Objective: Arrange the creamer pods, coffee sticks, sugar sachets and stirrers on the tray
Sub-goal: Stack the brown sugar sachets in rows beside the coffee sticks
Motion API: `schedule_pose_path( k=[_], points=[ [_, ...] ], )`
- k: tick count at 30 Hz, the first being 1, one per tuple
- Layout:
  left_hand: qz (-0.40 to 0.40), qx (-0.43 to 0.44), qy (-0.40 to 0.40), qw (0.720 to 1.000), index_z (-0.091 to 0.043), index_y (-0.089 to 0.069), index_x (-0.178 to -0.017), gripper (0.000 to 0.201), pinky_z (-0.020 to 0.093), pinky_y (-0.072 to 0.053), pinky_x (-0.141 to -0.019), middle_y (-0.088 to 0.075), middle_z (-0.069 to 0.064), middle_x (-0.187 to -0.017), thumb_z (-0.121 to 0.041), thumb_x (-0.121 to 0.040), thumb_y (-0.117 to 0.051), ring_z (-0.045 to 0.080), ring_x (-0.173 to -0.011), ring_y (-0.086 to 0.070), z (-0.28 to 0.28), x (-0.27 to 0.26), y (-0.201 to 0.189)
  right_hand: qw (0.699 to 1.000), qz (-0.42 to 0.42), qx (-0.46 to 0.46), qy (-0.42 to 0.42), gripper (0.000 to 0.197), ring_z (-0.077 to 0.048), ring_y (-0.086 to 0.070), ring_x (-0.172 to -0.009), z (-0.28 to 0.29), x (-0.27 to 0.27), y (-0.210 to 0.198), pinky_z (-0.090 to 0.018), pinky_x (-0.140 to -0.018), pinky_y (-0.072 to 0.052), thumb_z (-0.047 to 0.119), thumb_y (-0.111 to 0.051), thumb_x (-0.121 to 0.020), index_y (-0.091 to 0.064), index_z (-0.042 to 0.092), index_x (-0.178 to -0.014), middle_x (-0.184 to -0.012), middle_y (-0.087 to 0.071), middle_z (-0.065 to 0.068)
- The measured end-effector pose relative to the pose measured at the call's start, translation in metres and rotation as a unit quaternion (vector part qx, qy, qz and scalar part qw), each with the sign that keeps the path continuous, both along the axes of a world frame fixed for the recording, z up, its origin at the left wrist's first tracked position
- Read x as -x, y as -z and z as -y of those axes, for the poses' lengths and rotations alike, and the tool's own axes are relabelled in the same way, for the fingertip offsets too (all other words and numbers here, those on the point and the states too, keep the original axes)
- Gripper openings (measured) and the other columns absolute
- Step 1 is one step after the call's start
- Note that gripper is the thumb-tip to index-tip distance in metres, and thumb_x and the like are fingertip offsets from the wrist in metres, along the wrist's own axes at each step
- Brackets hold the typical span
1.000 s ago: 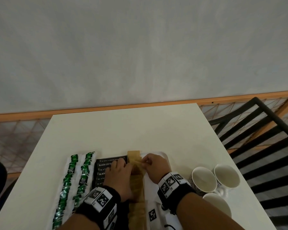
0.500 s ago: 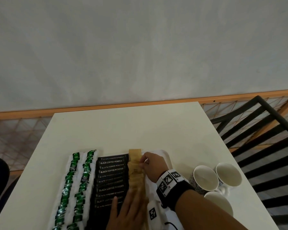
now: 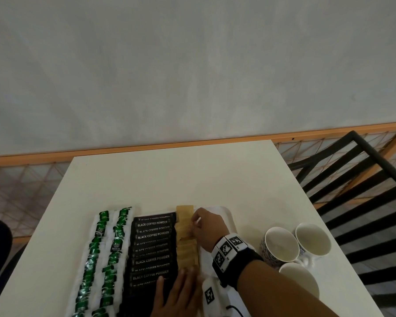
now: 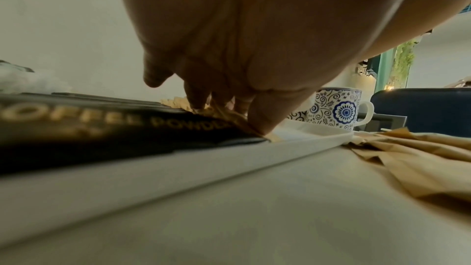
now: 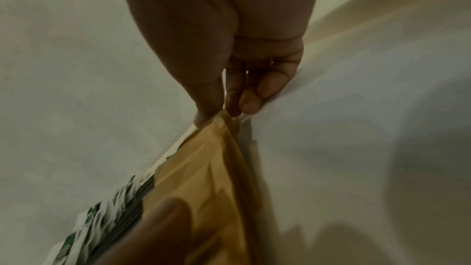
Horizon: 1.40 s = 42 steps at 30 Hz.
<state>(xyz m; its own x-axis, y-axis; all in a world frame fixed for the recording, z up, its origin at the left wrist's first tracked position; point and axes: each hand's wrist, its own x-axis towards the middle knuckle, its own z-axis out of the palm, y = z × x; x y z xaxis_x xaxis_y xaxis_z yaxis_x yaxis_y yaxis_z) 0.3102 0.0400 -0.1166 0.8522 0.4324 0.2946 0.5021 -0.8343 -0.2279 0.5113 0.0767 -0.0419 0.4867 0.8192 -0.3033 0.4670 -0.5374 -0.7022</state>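
Observation:
A white tray [image 3: 227,213] holds two rows of green-and-white sachets [image 3: 103,252], a column of black coffee sticks [image 3: 152,248] and a column of brown sugar sachets [image 3: 186,250]. My right hand [image 3: 196,223] is at the far end of the brown column, where thumb and fingers pinch the edge of a brown sachet [image 5: 203,168]. At the near end, my left hand [image 3: 181,277] lies flat with straight fingers pressing down on the brown sachets [image 4: 203,111] beside the black sticks [image 4: 102,128]. No stirrers or creamer pods are in view.
Three white mugs [image 3: 281,244] with a blue pattern stand right of the tray. Loose brown sachets [image 4: 420,154] lie on the table near the tray's rim [image 4: 178,160]. A black slatted chair [image 3: 364,179] stands at the right. A white tagged device [image 3: 209,294] sits by my right wrist.
My left hand has slid from the far end of the brown column back to its near end and now lies flat. The right hand has stayed at the far end.

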Motion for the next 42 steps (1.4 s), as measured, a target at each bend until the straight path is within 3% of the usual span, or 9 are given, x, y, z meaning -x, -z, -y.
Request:
schedule_pose_path(
  k=[3, 9, 14, 20, 28, 32, 36, 39, 42],
  points=[
    [0.008, 0.031, -0.028, 0.999, -0.029, -0.050, -0.126, 0.043, 0.050, -0.009, -0.115, -0.066, -0.005, -0.124, -0.041, -0.097, -0.020, 0.018, -0.129, -0.040, 0.001, -0.001, -0.007, 0.999, -0.006, -0.026, 0.042, 0.006, -0.009, -0.059, -0.070, 0.006, -0.001, 0.000, -0.016, -0.058, -0.045, 0.028, -0.052, -0.095, -0.054, 0.023, -0.094, -0.080, -0.063, 0.007],
    [0.025, 0.075, -0.008, 0.997, -0.023, -0.047, -0.129, 0.052, 0.053, -0.013, -0.108, -0.032, -0.001, -0.148, -0.038, -0.099, -0.007, 0.017, -0.148, 0.000, -0.018, -0.001, -0.021, 0.996, 0.051, -0.021, -0.063, 0.006, -0.008, -0.053, -0.085, 0.019, 0.005, 0.001, -0.017, -0.078, -0.042, 0.021, -0.057, -0.090, -0.063, 0.021, -0.090, -0.091, -0.063, 0.006],
    [-0.018, 0.075, -0.015, 0.997, -0.027, -0.050, -0.129, 0.050, 0.054, -0.013, -0.109, -0.059, -0.001, -0.133, -0.042, -0.097, -0.015, 0.018, -0.148, -0.004, -0.014, 0.004, -0.009, 0.995, 0.068, 0.013, -0.076, 0.015, -0.017, -0.059, -0.099, 0.018, 0.000, -0.002, -0.024, -0.085, -0.045, 0.021, -0.054, -0.094, -0.066, 0.014, -0.101, -0.106, -0.067, -0.003],
    [-0.017, 0.068, -0.023, 0.997, -0.027, -0.049, -0.130, 0.048, 0.054, -0.017, -0.107, -0.063, -0.002, -0.128, -0.042, -0.097, -0.017, 0.017, -0.137, -0.022, -0.009, 0.002, -0.007, 0.984, 0.092, 0.068, -0.134, 0.020, -0.025, -0.059, -0.103, 0.013, 0.000, -0.007, -0.031, -0.089, -0.047, 0.012, -0.046, -0.095, -0.064, 0.006, -0.101, -0.107, -0.067, -0.011],
    [-0.004, 0.048, -0.019, 0.999, -0.027, -0.049, -0.129, 0.047, 0.053, -0.017, -0.108, -0.062, -0.002, -0.130, -0.039, -0.097, -0.016, 0.017, -0.143, -0.016, -0.010, 0.003, -0.004, 0.979, 0.132, 0.065, -0.140, 0.016, -0.025, -0.055, -0.105, 0.009, 0.004, 0.001, -0.027, -0.083, -0.042, 0.010, -0.045, -0.095, -0.053, 0.008, -0.109, -0.115, -0.055, -0.011],
    [0.000, 0.046, -0.022, 0.999, -0.027, -0.050, -0.128, 0.048, 0.053, -0.017, -0.108, -0.062, -0.002, -0.129, -0.038, -0.097, -0.015, 0.017, -0.148, -0.007, -0.010, 0.003, -0.004, 0.983, 0.116, 0.057, -0.132, 0.012, -0.021, -0.056, -0.099, 0.007, 0.005, 0.001, -0.024, -0.079, -0.042, 0.008, -0.047, -0.094, -0.054, 0.016, -0.099, -0.110, -0.058, -0.007],
    [0.006, 0.079, -0.016, 0.997, -0.027, -0.044, -0.136, 0.050, 0.054, -0.014, -0.110, -0.035, 0.001, -0.150, -0.036, -0.098, -0.011, 0.016, -0.148, -0.002, -0.009, 0.005, -0.008, 0.993, 0.087, 0.014, -0.083, 0.007, -0.015, -0.051, -0.081, 0.015, 0.004, -0.006, -0.022, -0.068, -0.038, 0.014, -0.044, -0.097, -0.046, 0.019, -0.093, -0.090, -0.056, 0.001],
    [0.028, 0.089, 0.006, 0.996, -0.026, -0.019, -0.151, 0.053, 0.052, -0.010, -0.112, -0.007, 0.000, -0.161, -0.032, -0.100, -0.007, 0.016, -0.148, -0.001, -0.006, 0.008, -0.015, 0.994, 0.085, -0.013, -0.072, 0.009, -0.012, -0.048, -0.076, 0.032, 0.007, -0.020, -0.015, -0.058, -0.031, 0.013, -0.043, -0.098, -0.043, 0.021, -0.093, -0.084, -0.050, 0.006],
    [0.029, 0.098, 0.044, 0.994, -0.022, -0.037, -0.139, 0.047, 0.045, -0.011, -0.114, -0.011, 0.000, -0.160, -0.024, -0.095, -0.022, 0.018, -0.148, -0.002, -0.002, 0.014, -0.024, 0.991, 0.083, -0.030, -0.095, 0.009, -0.012, -0.049, -0.078, 0.061, 0.013, -0.043, -0.017, -0.061, -0.033, 0.015, -0.045, -0.098, -0.047, 0.022, -0.094, -0.086, -0.051, 0.007]
  ],
)
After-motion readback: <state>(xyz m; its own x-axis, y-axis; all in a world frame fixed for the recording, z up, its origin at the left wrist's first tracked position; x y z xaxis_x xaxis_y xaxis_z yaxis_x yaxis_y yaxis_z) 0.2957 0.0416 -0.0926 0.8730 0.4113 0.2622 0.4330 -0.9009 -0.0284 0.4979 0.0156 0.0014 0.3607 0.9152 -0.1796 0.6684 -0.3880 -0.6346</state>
